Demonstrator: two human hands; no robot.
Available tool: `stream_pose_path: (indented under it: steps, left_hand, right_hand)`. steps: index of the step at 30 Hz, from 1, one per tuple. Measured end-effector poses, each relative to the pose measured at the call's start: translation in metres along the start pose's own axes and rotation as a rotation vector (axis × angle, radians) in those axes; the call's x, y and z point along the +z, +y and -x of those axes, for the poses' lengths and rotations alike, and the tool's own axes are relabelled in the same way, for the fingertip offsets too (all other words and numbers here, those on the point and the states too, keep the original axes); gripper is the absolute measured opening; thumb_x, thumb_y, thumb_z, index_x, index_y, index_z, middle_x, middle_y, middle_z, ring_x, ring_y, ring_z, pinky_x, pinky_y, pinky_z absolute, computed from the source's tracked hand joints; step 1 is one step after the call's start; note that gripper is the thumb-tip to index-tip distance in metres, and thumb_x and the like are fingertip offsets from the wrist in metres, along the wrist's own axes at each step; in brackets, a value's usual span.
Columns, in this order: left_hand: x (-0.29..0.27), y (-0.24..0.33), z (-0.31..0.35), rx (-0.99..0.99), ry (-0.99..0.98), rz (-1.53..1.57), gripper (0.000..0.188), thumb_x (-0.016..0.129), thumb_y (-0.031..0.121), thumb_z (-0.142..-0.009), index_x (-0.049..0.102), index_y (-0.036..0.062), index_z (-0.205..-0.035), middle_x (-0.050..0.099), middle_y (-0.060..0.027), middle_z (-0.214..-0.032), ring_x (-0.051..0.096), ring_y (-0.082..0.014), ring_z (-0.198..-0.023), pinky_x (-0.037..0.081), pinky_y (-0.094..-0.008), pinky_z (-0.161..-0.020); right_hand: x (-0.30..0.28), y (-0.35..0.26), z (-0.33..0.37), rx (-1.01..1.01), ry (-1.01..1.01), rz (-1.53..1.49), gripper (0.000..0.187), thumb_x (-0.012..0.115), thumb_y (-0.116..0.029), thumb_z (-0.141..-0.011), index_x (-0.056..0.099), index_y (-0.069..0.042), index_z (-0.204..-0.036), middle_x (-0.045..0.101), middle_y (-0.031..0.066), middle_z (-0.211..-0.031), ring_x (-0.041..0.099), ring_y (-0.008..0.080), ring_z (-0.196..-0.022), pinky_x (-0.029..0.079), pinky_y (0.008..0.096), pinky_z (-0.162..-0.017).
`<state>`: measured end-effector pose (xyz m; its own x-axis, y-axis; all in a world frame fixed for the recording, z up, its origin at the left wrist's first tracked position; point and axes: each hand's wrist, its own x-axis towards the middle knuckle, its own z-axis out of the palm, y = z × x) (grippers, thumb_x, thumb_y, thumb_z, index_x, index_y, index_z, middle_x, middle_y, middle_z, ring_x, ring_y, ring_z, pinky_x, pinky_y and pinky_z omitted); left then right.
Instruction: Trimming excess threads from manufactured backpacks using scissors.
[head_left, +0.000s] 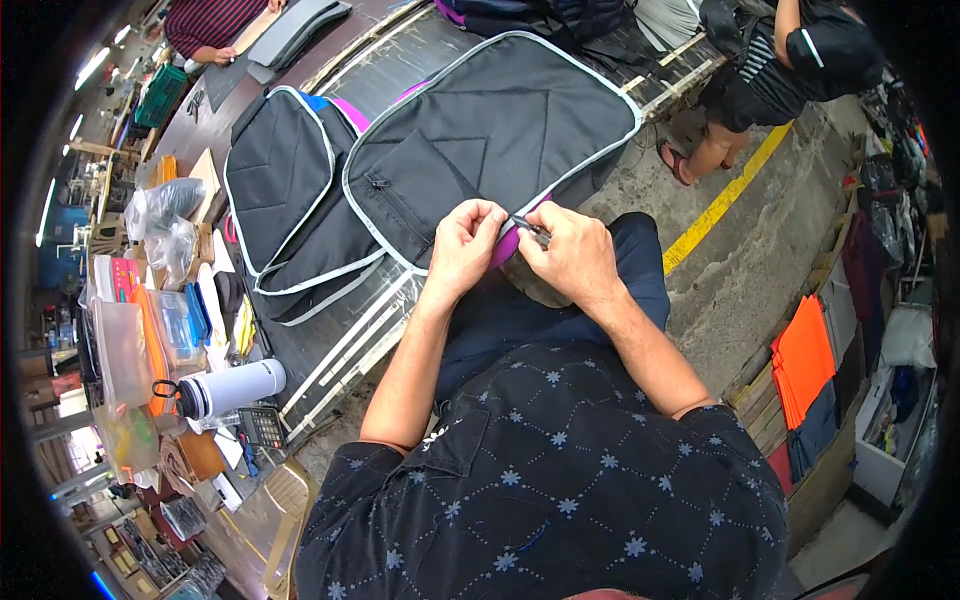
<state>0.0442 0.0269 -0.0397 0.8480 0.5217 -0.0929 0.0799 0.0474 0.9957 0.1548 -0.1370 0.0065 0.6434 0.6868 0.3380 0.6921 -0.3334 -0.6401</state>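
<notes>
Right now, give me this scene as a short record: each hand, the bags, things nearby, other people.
Left hand: fingertips pinched together by the large bag's near edge; anything between them too small to tell
Right hand: grip closed on a small dark item, kind unclear
Large bag: black with pale grey edging
Smaller bag: black, similar edging, left of the large one
Nearby, at left: pale bottle with dark cap, calculator close by
Other people: one in a striped top, upper left; one in dark clothes, upper right
</notes>
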Motion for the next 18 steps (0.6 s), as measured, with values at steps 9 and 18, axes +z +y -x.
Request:
stream_pose_path:
  steps: [9, 18]
  left_hand:
    - [-0.005, 0.010, 0.002, -0.040, 0.079, 0.069, 0.016, 0.067, 0.017, -0.111, 0.074, 0.0035, -0.108, 0.063, 0.0077, -0.083, 0.053, -0.0020, -0.072, 0.046, -0.0231, -0.064]
    - [0.013, 0.022, 0.010, 0.422, 0.151, -0.500, 0.010, 0.074, -0.001, -0.095, 0.075, -0.0003, -0.105, 0.067, -0.0074, -0.088, 0.060, -0.0145, -0.064, 0.050, -0.0299, -0.062]
  right_hand:
    - [0.002, 0.004, 0.008, -0.009, 0.023, -0.058, 0.019, 0.082, -0.021, -0.092, 0.075, -0.006, -0.101, 0.077, 0.0131, -0.084, 0.077, 0.0333, -0.076, 0.061, 0.0417, -0.070]
    - [0.037, 0.048, 0.008, 0.480, -0.152, -0.651, 0.022, 0.081, -0.023, -0.101, 0.073, -0.002, -0.100, 0.065, -0.0060, -0.083, 0.055, 0.0021, -0.075, 0.045, 0.0241, -0.066]
